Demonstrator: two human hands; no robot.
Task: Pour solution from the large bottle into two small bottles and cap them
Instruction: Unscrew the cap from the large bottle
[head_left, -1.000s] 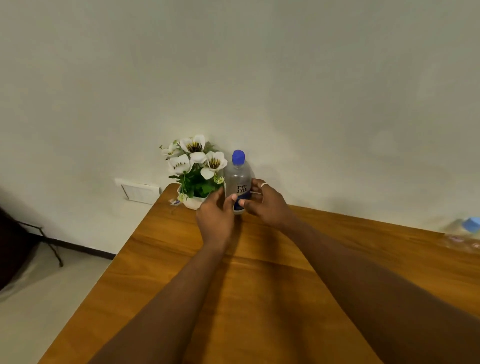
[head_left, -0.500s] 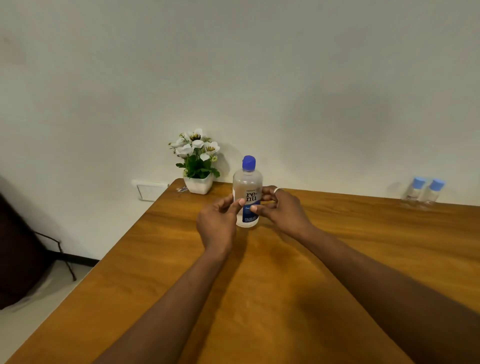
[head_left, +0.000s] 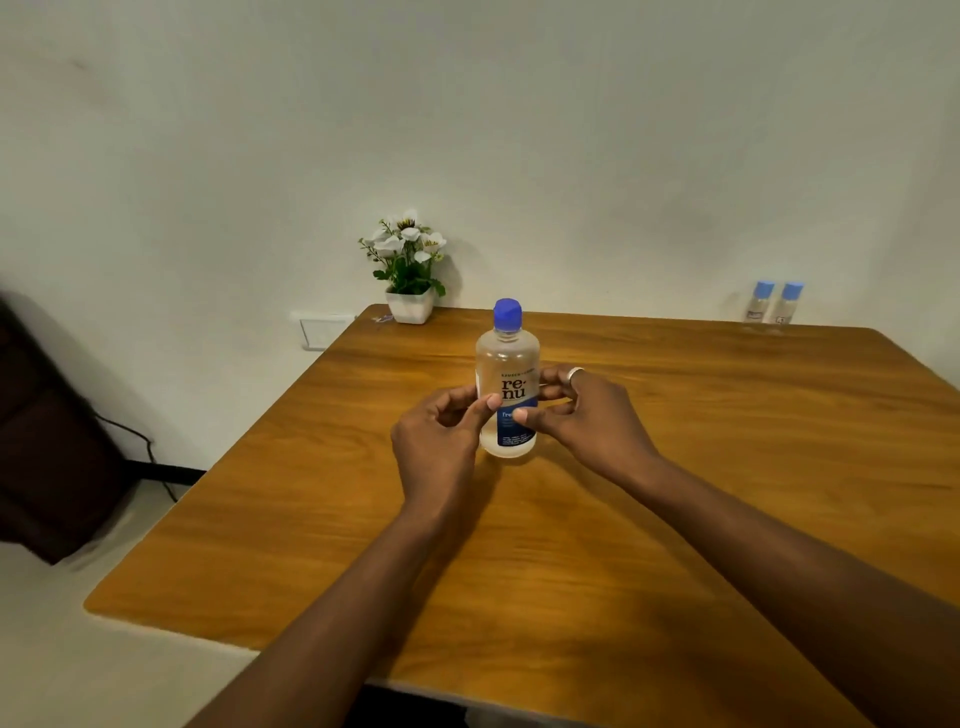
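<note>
- Left hand: the grip is narrow; thumb and fingertips rest against the left side of the large bottle, thumb on the label.
- Right hand: the grip is narrow; thumb on the front of the label, curled fingers at the right side of the large bottle. A ring sits on one finger.
- Whether either grip presses firmly or only touches cannot be told.
- Large bottle: upright, base on the tabletop, near the middle of the surface. Clear body, white and blue label, blue cap on.
- Two small bottles: upright, just beside each other at the far right edge of the tabletop against the wall, well apart from the large bottle. Both have light blue caps on.
- Flower pot: white pot with white flowers and green leaves, at the far left corner of the tabletop.
- Tabletop: brown wood grain, rounded corners, smooth finish, far edge against the wall.
- Wall: plain and pale. A white wall plate is mounted low, left of the tabletop.
- Floor: pale. A dark object stands at the left; a black cable runs beside it.
</note>
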